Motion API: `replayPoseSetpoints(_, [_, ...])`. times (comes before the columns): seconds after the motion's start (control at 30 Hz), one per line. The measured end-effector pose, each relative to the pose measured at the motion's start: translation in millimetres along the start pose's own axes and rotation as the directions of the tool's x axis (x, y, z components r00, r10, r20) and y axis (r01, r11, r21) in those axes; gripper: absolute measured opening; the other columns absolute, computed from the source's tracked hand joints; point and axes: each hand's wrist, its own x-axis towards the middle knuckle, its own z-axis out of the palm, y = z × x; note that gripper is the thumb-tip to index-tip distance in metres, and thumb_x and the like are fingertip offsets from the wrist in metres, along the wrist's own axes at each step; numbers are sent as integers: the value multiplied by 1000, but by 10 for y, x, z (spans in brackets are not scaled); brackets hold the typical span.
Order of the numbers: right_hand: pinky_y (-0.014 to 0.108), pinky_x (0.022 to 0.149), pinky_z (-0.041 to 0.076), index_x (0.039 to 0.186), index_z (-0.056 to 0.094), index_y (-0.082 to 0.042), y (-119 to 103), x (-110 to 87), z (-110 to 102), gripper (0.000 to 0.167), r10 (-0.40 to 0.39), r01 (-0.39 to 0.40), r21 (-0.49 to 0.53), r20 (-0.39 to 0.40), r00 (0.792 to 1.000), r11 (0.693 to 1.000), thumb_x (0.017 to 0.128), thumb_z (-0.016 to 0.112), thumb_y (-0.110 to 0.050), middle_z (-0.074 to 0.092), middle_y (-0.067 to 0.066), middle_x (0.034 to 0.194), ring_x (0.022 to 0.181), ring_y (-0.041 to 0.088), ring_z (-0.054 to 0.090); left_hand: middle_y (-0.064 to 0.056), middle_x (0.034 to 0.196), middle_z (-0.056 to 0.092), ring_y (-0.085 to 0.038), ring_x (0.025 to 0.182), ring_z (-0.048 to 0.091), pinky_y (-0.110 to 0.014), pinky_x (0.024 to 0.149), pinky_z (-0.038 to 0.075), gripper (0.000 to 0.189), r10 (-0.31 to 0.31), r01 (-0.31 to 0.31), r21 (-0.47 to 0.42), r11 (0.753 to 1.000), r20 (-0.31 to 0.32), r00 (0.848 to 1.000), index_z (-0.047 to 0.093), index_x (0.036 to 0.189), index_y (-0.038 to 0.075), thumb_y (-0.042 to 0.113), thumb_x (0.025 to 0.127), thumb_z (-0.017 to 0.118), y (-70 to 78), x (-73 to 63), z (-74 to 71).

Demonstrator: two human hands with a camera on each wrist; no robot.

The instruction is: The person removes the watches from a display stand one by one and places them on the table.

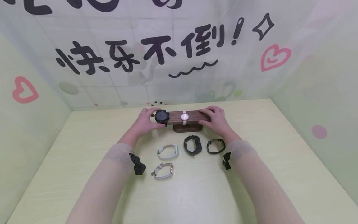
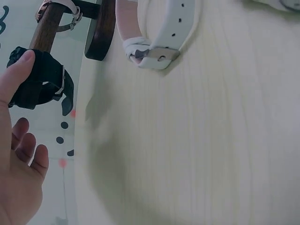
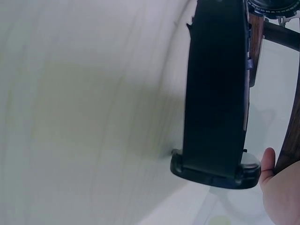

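At the back of the table is a dark wooden watch stand (image 1: 175,117), its crossbar raised over an oval base (image 1: 187,128). A chunky black watch (image 1: 162,116) is looped round the bar's left end. My left hand (image 1: 143,123) holds that watch, with the thumb on its strap (image 2: 33,82) in the left wrist view. A pale-strapped watch (image 1: 184,117) with a round dial sits at the middle of the bar. Gripping the bar's right end is my right hand (image 1: 218,120), fingers on top and thumb in front.
On the table before the stand lie a mint-strapped watch (image 1: 176,151), a pale watch with a rose-coloured case (image 1: 165,177), a bulky black watch (image 1: 198,145) and a slim black band (image 1: 215,152). Behind the table hangs a printed backdrop (image 1: 156,90).
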Motion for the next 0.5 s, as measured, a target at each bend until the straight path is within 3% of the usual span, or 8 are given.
replayPoseSetpoints(0.5, [50,103,25,129,56,-18,-31,-10,-7,48,12,-12,-1,-1,1000,1000,85,69,-32,40,16,130,125,39,24,-20,135,32,-36,112,42,-50,90,41,79,-5,8,-49,999,45,999,36,143,18,32,77,77,-89,-74,-95])
